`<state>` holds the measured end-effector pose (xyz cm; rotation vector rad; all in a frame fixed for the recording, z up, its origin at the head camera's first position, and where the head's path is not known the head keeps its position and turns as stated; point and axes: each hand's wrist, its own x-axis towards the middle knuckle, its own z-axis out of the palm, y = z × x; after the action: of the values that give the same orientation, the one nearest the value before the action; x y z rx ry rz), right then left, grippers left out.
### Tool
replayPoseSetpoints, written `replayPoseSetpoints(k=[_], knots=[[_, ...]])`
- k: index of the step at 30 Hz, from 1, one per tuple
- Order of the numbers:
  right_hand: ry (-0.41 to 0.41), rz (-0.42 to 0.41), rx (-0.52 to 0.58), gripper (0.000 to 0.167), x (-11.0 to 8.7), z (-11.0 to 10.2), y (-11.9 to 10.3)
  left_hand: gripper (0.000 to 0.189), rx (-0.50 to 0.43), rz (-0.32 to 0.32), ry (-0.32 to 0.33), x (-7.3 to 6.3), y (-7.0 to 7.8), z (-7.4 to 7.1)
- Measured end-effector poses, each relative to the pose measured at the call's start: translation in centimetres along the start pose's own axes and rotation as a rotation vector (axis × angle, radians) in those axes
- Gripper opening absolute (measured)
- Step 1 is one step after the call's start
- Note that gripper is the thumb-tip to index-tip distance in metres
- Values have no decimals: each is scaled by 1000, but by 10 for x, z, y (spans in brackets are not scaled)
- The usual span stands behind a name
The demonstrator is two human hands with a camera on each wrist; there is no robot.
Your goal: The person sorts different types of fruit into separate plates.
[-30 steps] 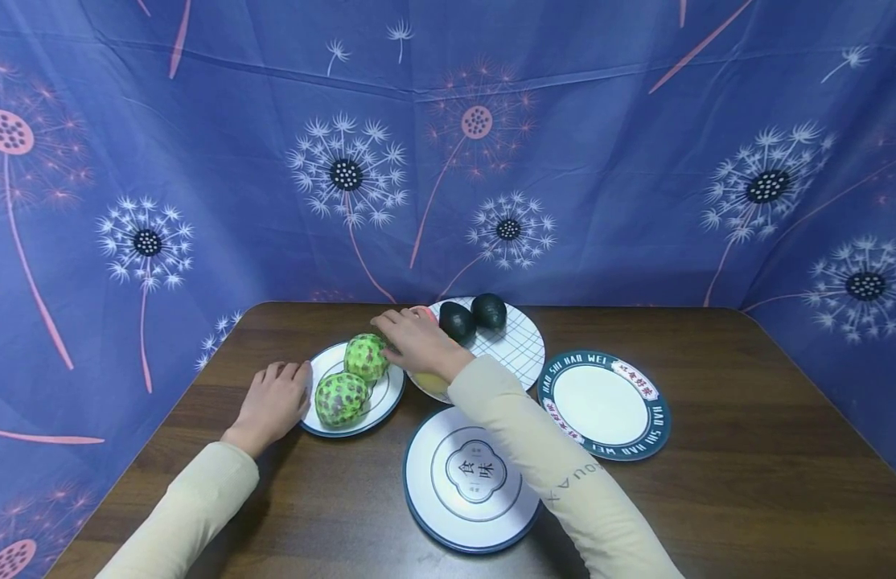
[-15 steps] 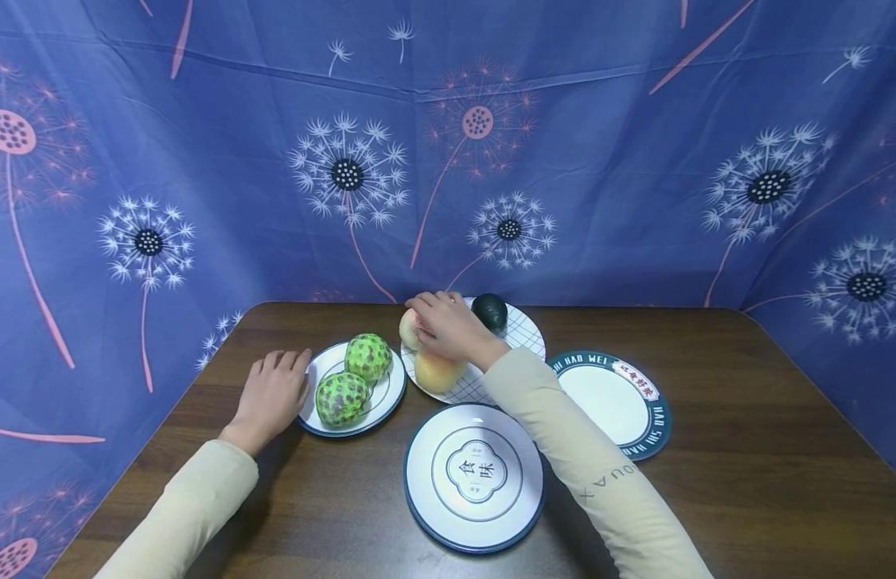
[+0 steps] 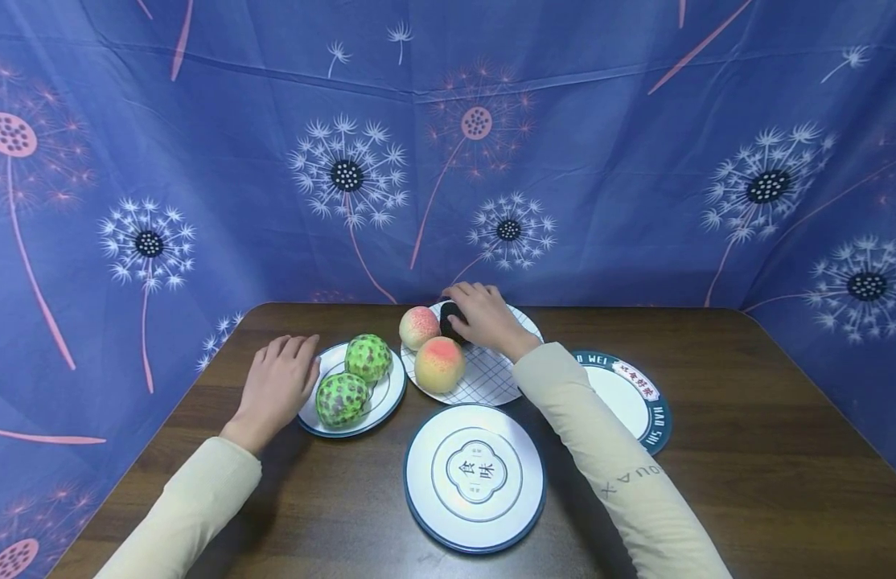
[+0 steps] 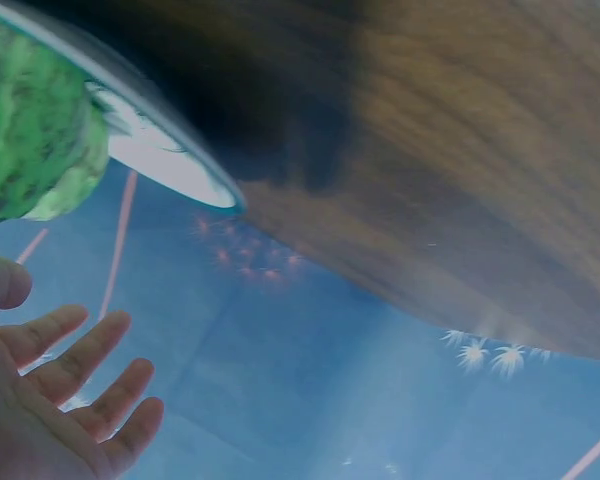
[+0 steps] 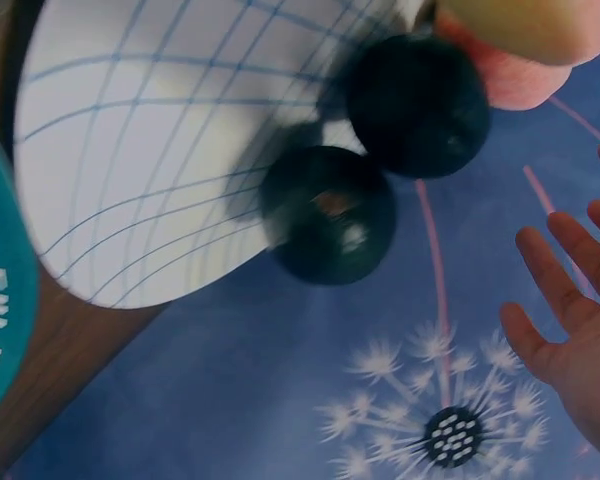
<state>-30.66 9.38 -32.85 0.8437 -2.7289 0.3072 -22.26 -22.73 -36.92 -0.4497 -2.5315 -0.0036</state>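
Observation:
My left hand [image 3: 277, 386] is beside the left edge of a blue-rimmed white plate [image 3: 381, 406], its fingers loosely extended and holding nothing. On that plate sit two round green fruits with dark spots [image 3: 343, 399], bumpy in the left wrist view. Over a white plate with a blue grid [image 3: 491, 378], my right hand [image 3: 491, 320] reaches above the avocados, hiding one in the head view. The right wrist view has both avocados [image 5: 418, 105] on the gridded plate, with the relaxed, spread fingers apart from them. Two peaches [image 3: 439, 364] rest on the same plate, left of the hand.
A white plate with a dark blue edge and printed characters [image 3: 448, 515] lies at the front middle, seemingly stacked. At right is a plate with a teal lettered rim [image 3: 659, 418], partly under my right sleeve. A blue dandelion-print cloth [image 3: 607, 201] hangs behind the wooden table [image 3: 745, 450].
My right hand has moved rightward, from near the green fruits and over the peaches to above the avocados, uncovering both peaches. My left hand has shifted only slightly.

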Motion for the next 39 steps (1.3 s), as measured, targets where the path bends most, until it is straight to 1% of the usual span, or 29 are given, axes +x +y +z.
replayPoseSetpoints(k=[4,8,13,19,22,28,30,34,39], knots=[[-6,43,-4,42,-4,0,11,38,-20,13,-3,4,9,-7],[-24,96,-10,43,-8,2,22,40,-18,28,-17,7,20,-13],[-36,150,-22,44,-9,7,34,41,-13,58,-31,9,35,-17],[-68,190,-26,47,-10,11,42,40,-10,107,-46,8,53,-20],[-76,203,-8,49,-11,13,44,39,2,134,-68,7,62,-20],[-87,215,-12,53,-12,20,48,41,-15,173,-118,4,80,-20],[-94,222,-16,54,-11,23,49,41,-22,182,-132,3,85,-18],[-112,239,-23,57,-11,27,51,41,-35,208,-139,-1,92,-12],[-132,251,-28,60,-9,30,52,40,-70,223,-168,-7,101,-6]])
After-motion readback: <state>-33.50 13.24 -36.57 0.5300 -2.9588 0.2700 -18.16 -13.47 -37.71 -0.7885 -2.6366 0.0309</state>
